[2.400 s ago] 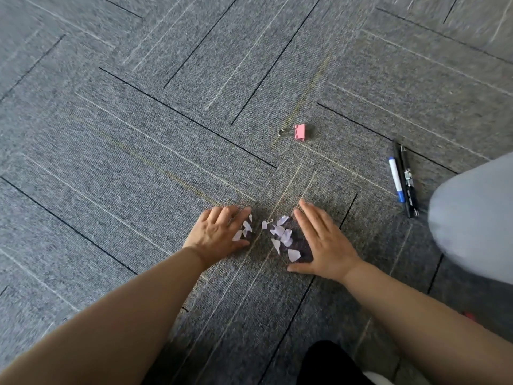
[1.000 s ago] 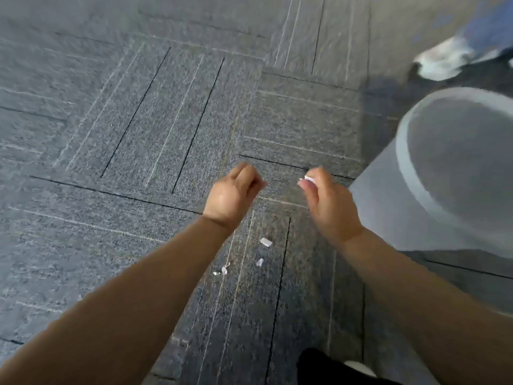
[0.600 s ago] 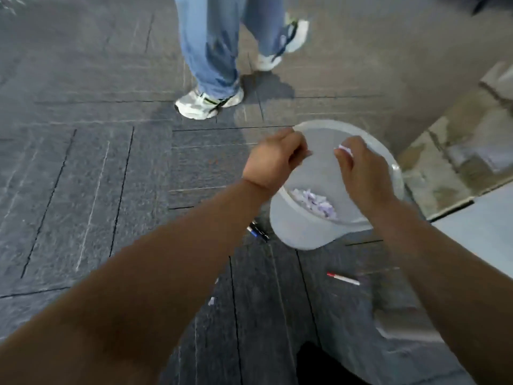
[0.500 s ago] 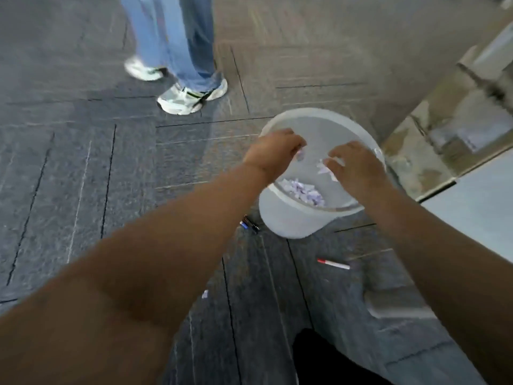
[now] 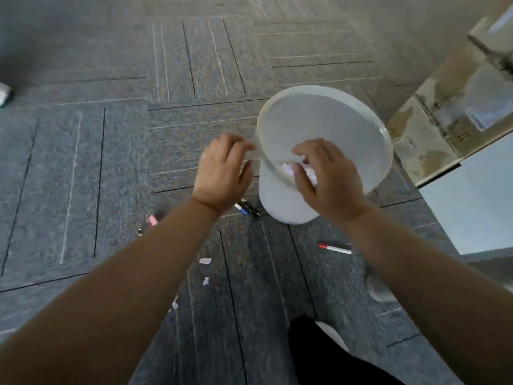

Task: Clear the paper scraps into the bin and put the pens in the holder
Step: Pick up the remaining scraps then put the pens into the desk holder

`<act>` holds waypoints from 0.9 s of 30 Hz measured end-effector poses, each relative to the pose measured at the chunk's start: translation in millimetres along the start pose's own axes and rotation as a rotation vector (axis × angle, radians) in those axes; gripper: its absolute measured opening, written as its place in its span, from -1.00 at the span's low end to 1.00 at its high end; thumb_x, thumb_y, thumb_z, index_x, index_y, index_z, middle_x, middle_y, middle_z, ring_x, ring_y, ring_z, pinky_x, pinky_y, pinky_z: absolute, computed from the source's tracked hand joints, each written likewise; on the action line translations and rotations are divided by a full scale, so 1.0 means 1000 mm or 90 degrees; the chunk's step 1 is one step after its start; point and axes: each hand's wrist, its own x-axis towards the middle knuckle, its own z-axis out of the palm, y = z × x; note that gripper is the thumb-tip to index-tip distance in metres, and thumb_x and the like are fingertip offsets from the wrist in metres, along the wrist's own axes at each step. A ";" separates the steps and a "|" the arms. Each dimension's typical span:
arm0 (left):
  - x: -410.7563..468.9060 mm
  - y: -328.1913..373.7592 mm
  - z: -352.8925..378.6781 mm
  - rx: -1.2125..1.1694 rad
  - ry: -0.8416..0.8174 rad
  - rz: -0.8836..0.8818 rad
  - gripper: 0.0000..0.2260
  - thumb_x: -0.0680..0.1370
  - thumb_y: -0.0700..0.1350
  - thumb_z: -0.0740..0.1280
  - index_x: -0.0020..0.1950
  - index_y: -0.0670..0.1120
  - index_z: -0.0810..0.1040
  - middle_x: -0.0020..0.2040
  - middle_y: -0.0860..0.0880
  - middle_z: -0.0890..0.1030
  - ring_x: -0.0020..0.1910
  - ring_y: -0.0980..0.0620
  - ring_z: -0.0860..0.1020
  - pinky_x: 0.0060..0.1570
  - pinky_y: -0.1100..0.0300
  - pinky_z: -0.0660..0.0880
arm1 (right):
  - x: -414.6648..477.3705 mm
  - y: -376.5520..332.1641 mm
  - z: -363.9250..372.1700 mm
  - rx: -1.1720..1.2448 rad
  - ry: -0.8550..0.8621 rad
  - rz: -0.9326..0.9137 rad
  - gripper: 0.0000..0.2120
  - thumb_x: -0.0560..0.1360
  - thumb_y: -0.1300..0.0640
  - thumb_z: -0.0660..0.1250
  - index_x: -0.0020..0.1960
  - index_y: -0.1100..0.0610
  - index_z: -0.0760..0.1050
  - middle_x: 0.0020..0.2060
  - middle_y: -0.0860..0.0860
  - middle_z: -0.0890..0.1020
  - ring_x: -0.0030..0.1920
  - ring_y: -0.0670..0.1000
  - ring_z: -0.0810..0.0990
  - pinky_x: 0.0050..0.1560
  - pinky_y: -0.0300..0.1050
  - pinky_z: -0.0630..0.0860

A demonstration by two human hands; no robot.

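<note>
Grey carpet tiles, lined with thin dark and pale stripes, cover the floor, and a glass panel in a pale frame stands at the right edge. A round white bin stands upright on the carpet near that panel, its mouth open to the camera. Both bare forearms reach forward toward it.

The right hand hovers over the near side of the bin's mouth, palm down, fingers apart and loosely bent, nothing visibly pinched in them. The left hand hangs just outside the bin's left rim, fingers relaxed and apart, holding nothing.

A dark trouser leg fills the bottom of the view. A white object lies on the floor, half hidden by the right forearm; what it is cannot be told.

Two pens, one blue and one black, lie side by side on the carpet, close against the bin's left base. A red-capped white pen lies alone in front of the bin. A pink binder clip sits left of the pens, beside the left forearm.

White paper scraps lie inside the bin under the right hand. Three loose scraps rest on the carpet between the forearms.
</note>
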 end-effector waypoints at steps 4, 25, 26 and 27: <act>-0.061 -0.040 -0.013 0.034 -0.051 -0.105 -0.82 0.48 -0.10 0.19 0.04 -0.12 0.40 -0.04 -0.21 0.52 -0.11 -0.20 0.51 -0.17 0.00 0.46 | 0.002 -0.049 0.050 0.123 -0.141 -0.137 -0.81 0.50 0.16 0.17 -0.07 0.23 0.52 -0.26 0.09 0.62 -0.33 0.11 0.58 -0.44 -0.14 0.44; -0.322 -0.038 0.002 0.100 -0.419 -0.633 -0.50 0.48 0.20 0.20 0.34 -0.02 0.29 0.19 -0.05 0.35 0.17 0.01 0.36 0.24 0.05 0.35 | -0.138 -0.076 0.255 0.128 -0.561 -0.248 -0.45 0.40 -0.05 0.41 0.25 0.26 0.43 0.15 0.16 0.50 0.10 0.20 0.49 0.04 0.09 0.54; -0.323 -0.036 0.005 0.083 -0.421 -0.651 -0.50 0.49 0.19 0.20 0.35 -0.02 0.27 0.20 -0.04 0.34 0.17 0.02 0.36 0.25 0.06 0.35 | -0.142 -0.076 0.255 0.135 -0.547 -0.243 -0.47 0.38 -0.02 0.44 0.23 0.26 0.45 0.13 0.16 0.52 0.08 0.20 0.50 -0.01 0.08 0.57; -0.323 -0.035 0.008 0.067 -0.413 -0.669 -0.50 0.50 0.17 0.22 0.35 -0.02 0.26 0.21 -0.03 0.34 0.17 0.03 0.37 0.25 0.06 0.36 | -0.144 -0.077 0.254 0.145 -0.533 -0.239 -0.51 0.37 0.03 0.46 0.20 0.26 0.48 0.11 0.16 0.53 0.06 0.20 0.52 -0.07 0.07 0.59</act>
